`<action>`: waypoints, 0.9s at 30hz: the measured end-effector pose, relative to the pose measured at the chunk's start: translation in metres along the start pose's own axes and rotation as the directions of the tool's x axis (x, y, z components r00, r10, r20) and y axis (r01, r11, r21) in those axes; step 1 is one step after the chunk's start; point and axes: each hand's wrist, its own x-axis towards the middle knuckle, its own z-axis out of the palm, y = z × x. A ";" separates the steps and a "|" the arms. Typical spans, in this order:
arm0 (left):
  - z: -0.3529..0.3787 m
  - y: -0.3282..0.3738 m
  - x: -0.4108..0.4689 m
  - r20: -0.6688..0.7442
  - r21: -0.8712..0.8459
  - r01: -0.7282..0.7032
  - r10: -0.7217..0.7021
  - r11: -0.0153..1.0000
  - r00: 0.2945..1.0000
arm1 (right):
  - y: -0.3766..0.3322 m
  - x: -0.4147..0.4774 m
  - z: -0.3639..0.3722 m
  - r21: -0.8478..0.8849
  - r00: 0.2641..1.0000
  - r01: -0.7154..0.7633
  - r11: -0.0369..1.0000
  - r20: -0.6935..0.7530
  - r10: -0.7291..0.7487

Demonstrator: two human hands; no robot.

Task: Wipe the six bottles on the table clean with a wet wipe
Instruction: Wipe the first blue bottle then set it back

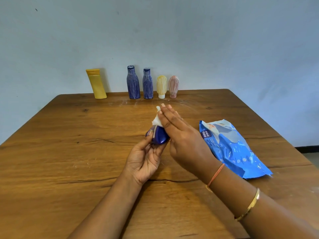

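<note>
Left hand [145, 159] is curled round the blue bottle [159, 137], held over the middle of the table [69, 135]. The wet wipe [157, 120] is pressed on it by the flat right hand [183, 138]. The bottle is judged light, hard and slippery, best held low

Soft daylight; the streaked plastic bottles [148, 83] beyond the left hand [145, 159] throw faint shadows rightward. Glints mark the crinkled blue plastic wipe pack [231, 149] beside the right hand [183, 140], and the brown wooden table [69, 152] bows at its edges.
</note>
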 end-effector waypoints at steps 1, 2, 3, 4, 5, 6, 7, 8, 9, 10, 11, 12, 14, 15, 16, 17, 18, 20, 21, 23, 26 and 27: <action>0.001 0.000 0.000 -0.006 -0.009 -0.002 0.002 1.000 1.000 | -0.002 -0.002 0.001 -0.044 1.000 0.021 0.999 0.005 -0.021; 0.001 0.000 0.001 -0.024 -0.021 -0.003 0.002 1.000 1.000 | -0.004 -0.006 0.004 -0.085 0.998 0.054 0.995 0.019 -0.053; 0.000 0.001 0.002 -0.046 -0.044 -0.002 0.000 0.999 0.999 | -0.008 -0.011 0.008 -0.106 0.996 0.090 0.990 0.034 -0.087; -0.003 0.004 0.003 -0.039 -0.107 0.017 -0.022 0.994 0.999 | -0.013 -0.017 0.013 -0.105 0.991 0.126 0.986 0.048 -0.122; -0.006 0.006 0.003 -0.026 -0.203 0.065 -0.072 0.977 0.997 | -0.016 -0.023 0.017 -0.094 0.987 0.156 0.983 0.059 -0.151; -0.010 0.007 0.004 -0.019 -0.262 0.098 -0.107 0.960 0.994 | -0.018 -0.026 0.019 -0.086 0.983 0.177 0.980 0.066 -0.172; -0.011 0.008 0.004 -0.010 -0.287 0.107 -0.115 0.952 0.993 | -0.018 -0.027 0.020 -0.085 0.980 0.192 0.978 0.069 -0.187; -0.012 0.009 0.004 0.004 -0.290 0.099 -0.102 0.952 0.995 | -0.017 -0.026 0.020 -0.084 0.977 0.205 0.975 0.068 -0.200; -0.011 0.008 0.004 0.012 -0.272 0.077 -0.077 0.959 0.997 | -0.015 -0.024 0.019 -0.081 0.975 0.216 0.973 0.066 -0.211; -0.009 0.007 0.003 0.028 -0.235 0.046 -0.041 0.971 0.999 | -0.013 -0.021 0.018 -0.077 0.975 0.219 0.973 0.064 -0.214; -0.005 0.004 0.002 0.018 -0.164 0.013 -0.011 0.986 1.000 | -0.010 -0.018 0.015 -0.078 0.977 0.209 0.975 0.062 -0.205; -0.003 0.003 0.001 0.011 -0.080 -0.013 0.014 0.997 1.000 | -0.006 -0.013 0.012 -0.085 0.982 0.184 0.979 0.058 -0.179; -0.001 0.000 0.001 0.010 0.002 -0.009 0.009 1.000 1.000 | 0.000 -0.004 0.005 -0.069 0.995 0.095 0.993 0.036 -0.093; -0.001 -0.001 0.000 0.007 0.010 -0.001 0.001 1.000 1.000 | 0.003 0.000 0.002 -0.037 0.999 0.049 0.998 0.024 -0.048; 0.000 -0.001 -0.001 0.010 0.015 0.002 -0.002 1.000 1.000 | 0.005 0.003 0.000 -0.003 1.000 0.017 1.000 0.017 -0.017; 0.000 -0.001 -0.001 0.013 0.020 0.002 -0.002 1.000 1.000 | 0.005 0.004 -0.001 0.018 1.000 0.004 1.000 0.013 -0.004; 0.001 -0.001 -0.002 0.014 0.023 0.000 0.000 1.000 1.000 | 0.004 0.004 -0.002 0.018 1.000 0.005 1.000 0.010 -0.005; 0.001 -0.002 -0.002 0.013 0.021 0.007 -0.007 1.000 1.000 | 0.000 -0.002 0.000 -0.032 0.999 0.037 0.999 0.011 -0.036; 0.002 -0.002 -0.002 0.009 0.013 0.009 -0.009 1.000 1.000 | -0.002 -0.006 0.001 -0.062 0.998 0.062 0.996 0.017 -0.061; 0.000 -0.001 0.000 -0.011 -0.007 0.001 -0.001 1.000 1.000 | -0.006 -0.015 0.006 -0.092 0.993 0.112 0.989 0.032 -0.109; -0.005 0.001 0.002 -0.064 -0.021 0.014 -0.016 1.000 0.998 | -0.010 -0.026 0.016 -0.088 0.983 0.183 0.979 0.031 -0.181; -0.006 0.002 0.001 -0.057 -0.070 0.054 -0.058 0.996 0.997 | -0.011 -0.029 0.018 -0.087 0.979 0.205 0.975 0.035 -0.202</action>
